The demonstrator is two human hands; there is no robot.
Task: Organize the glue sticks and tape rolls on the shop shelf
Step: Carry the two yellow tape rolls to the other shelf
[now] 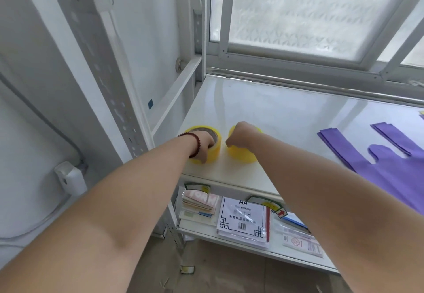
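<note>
Yellow tape is seen as two rolls lying flat, side by side but apart, near the front left corner of a glossy white shelf. The left tape roll is gripped by the left hand, whose fingers are curled down over the rim and into the brown cardboard core, with the thumb pressed against the outer wall nearer the camera; a dark red bead bracelet is worn on that wrist. The right tape roll is covered from above by the right hand, which is bent at the wrist and closed over the roll's top; how far its fingers are curled on the far side cannot be told, since they are hidden by the back of the hand. Well to the right of the right hand, flat purple plastic bags are spread on the same shelf. Beyond both hands, a frosted patterned window in a white frame is seen behind the shelf. To the left of the left hand, a perforated grey metal upright of the rack is seen against a white wall. Below the forearms, on a lower shelf, an A4 paper pack in clear wrap and a stack of booklets are partly hidden by the shelf edge.
</note>
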